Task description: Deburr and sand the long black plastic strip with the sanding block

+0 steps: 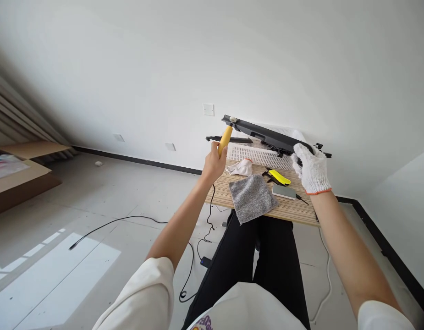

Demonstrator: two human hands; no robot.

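Note:
My left hand point(213, 165) is bare and closed around the handle of a yellow-handled tool point(225, 140). The tool's small pale head meets the left end of a long black plastic trim piece point(263, 132); what kind of head it is, I cannot make out. On my right hand point(313, 168) is a white knitted glove with an orange cuff, and its fingers grip the trim piece near the right end. The piece is held up, slanting down to the right, over a white plastic basket point(263, 158). Another black strip point(242, 140) rests across the basket's left side.
On the small wooden table point(297, 208) lie a spare white glove point(241, 168), a grey cloth point(252, 199), a yellow-and-black item point(279, 177) and a grey-green flat device point(283, 191) with a cord. Black cables point(129, 217) trail over the floor. An open cardboard box point(26, 183) stands left.

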